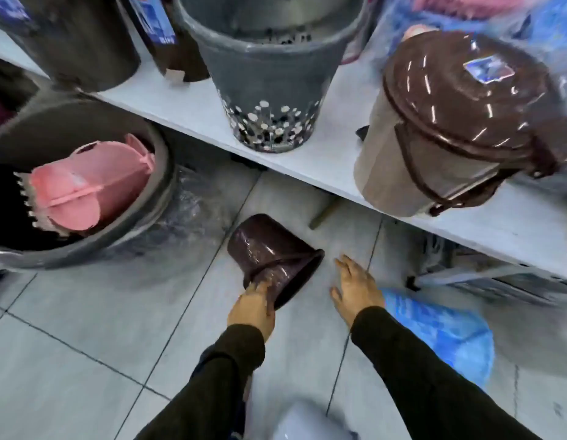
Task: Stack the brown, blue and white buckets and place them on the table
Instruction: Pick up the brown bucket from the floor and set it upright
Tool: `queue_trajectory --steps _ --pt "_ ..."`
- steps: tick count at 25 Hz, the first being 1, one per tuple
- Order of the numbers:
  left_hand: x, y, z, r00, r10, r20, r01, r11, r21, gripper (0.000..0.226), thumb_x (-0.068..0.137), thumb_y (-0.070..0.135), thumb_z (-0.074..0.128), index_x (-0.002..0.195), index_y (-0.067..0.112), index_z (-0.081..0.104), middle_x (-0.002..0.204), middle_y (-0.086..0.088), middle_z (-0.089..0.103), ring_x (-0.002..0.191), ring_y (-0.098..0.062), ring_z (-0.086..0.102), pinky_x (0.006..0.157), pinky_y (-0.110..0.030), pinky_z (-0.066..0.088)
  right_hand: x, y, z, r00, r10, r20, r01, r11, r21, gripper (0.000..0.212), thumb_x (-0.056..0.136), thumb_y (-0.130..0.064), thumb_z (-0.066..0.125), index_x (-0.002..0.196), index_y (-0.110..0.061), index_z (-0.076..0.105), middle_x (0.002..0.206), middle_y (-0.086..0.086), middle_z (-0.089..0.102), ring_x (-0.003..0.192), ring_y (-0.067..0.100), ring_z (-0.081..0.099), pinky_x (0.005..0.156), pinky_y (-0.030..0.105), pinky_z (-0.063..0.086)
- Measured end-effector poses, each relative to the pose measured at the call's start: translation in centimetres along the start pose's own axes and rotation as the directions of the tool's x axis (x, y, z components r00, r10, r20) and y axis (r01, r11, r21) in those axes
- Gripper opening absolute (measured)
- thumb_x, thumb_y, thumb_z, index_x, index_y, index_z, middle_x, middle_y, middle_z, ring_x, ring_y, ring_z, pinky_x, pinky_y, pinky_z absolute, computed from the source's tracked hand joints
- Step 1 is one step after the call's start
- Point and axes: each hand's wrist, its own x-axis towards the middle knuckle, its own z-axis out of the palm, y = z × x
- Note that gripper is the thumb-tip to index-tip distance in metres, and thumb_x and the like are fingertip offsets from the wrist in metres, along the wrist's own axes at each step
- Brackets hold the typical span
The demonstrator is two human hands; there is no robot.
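Note:
A small brown bucket wrapped in clear film lies on its side over the tiled floor, its mouth facing me. My left hand grips its rim at the lower left. My right hand hovers just right of the bucket with fingers spread and holds nothing. A blue bucket in plastic wrap lies on the floor under my right forearm. The white bucket shows as a pale rounded shape at the bottom edge, partly cut off.
A white table runs diagonally across the top and bears a grey dotted bin, a beige pedal bin with a brown lid and dark containers. A large grey tub with pink items stands on the floor at left.

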Motion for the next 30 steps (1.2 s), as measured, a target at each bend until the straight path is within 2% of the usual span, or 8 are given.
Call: queue_trajectory --steps 4,7,9,12,17,21,24,30 --pt "8.5 -4.1 9.5 0.983 -0.16 0.086 0.168 0.981 -0.096 0.031 0.088 0.023 0.06 0.118 0.016 0.065 0.116 -0.014 0.068 0.106 -0.037 0.064 0.089 -0.037 0.053 10.9 3.4 8.6 0.997 -0.009 0.074 0.009 1.0 0.011 0.059 0.097 -0.013 0.045 0.153 -0.024 0.031 0.161 0.003 0.027 0.142 0.025 0.034 0.113 0.041 0.035" --pt "12.7 -5.9 14.6 0.994 -0.104 0.033 0.108 0.974 -0.201 0.03 0.083 0.029 0.069 0.111 0.019 0.062 0.112 -0.007 0.066 0.097 -0.031 0.066 0.079 -0.031 0.049 16.8 4.7 13.7 0.991 -0.095 0.094 0.094 0.995 0.012 0.056 0.093 -0.003 0.049 0.145 -0.023 0.044 0.156 0.005 0.037 0.14 0.027 0.038 0.112 0.041 0.038" --pt "14.3 -7.0 16.5 0.997 -0.072 -0.021 0.065 0.968 -0.244 0.024 0.084 0.024 0.068 0.106 0.02 0.061 0.113 -0.003 0.062 0.089 -0.028 0.066 0.074 -0.028 0.047 18.4 4.3 15.9 0.992 -0.101 0.077 0.101 0.995 0.003 0.041 0.09 -0.006 0.055 0.129 -0.02 0.054 0.138 0.007 0.055 0.12 0.028 0.056 0.097 0.039 0.05" --pt "14.0 -8.2 16.1 0.994 0.034 -0.101 -0.058 0.968 -0.244 0.02 0.088 0.019 0.062 0.108 0.018 0.059 0.118 -0.001 0.054 0.089 -0.03 0.065 0.077 -0.034 0.053 18.1 3.2 16.3 0.99 -0.133 -0.041 0.13 0.989 -0.07 0.028 0.09 -0.016 0.058 0.117 -0.021 0.057 0.117 0.003 0.064 0.098 0.028 0.063 0.087 0.038 0.05" --pt "14.3 -11.1 9.2 0.979 0.06 -0.196 -0.123 0.936 -0.329 0.016 0.092 0.03 0.061 0.107 0.024 0.059 0.1 0.007 0.063 0.075 -0.017 0.069 0.073 -0.026 0.051 19.5 -0.3 11.8 0.915 -0.309 -0.259 0.284 0.95 -0.129 0.038 0.096 -0.026 0.051 0.134 -0.026 0.051 0.124 0.0 0.059 0.113 0.026 0.053 0.1 0.04 0.04" --pt "16.8 -14.4 6.1 0.995 -0.103 0.006 0.086 0.8 -0.594 0.015 0.091 0.026 0.065 0.106 0.023 0.064 0.107 0.002 0.069 0.08 -0.024 0.072 0.082 -0.04 0.06 20.1 -1.9 11.7 0.998 -0.033 -0.048 0.034 0.999 0.021 0.077 0.09 -0.009 0.056 0.155 -0.026 0.017 0.147 0.009 0.04 0.117 0.032 0.053 0.097 0.045 0.05" --pt "18.3 -16.3 5.8 0.978 -0.203 0.037 0.17 0.69 -0.704 0.009 0.091 0.018 0.066 0.1 0.02 0.065 0.109 -0.005 0.069 0.08 -0.026 0.072 0.081 -0.044 0.061 18.9 -1.0 13.6 0.988 0.148 0.051 -0.154 0.977 0.145 0.091 0.088 -0.001 0.056 0.155 -0.032 0.005 0.15 0.011 0.035 0.11 0.032 0.059 0.094 0.045 0.053" --pt "22.2 -18.1 5.7 0.877 -0.464 0.128 0.344 0.418 -0.841 0.021 0.093 0.008 0.063 0.113 0.004 0.062 0.11 -0.019 0.069 0.09 -0.034 0.069 0.08 -0.044 0.06 15.9 -2.0 17.1 0.967 0.226 -0.116 -0.136 0.845 0.517 0.058 0.096 -0.016 0.057 0.147 -0.03 0.036 0.143 0.001 0.05 0.12 0.025 0.06 0.104 0.046 0.05"
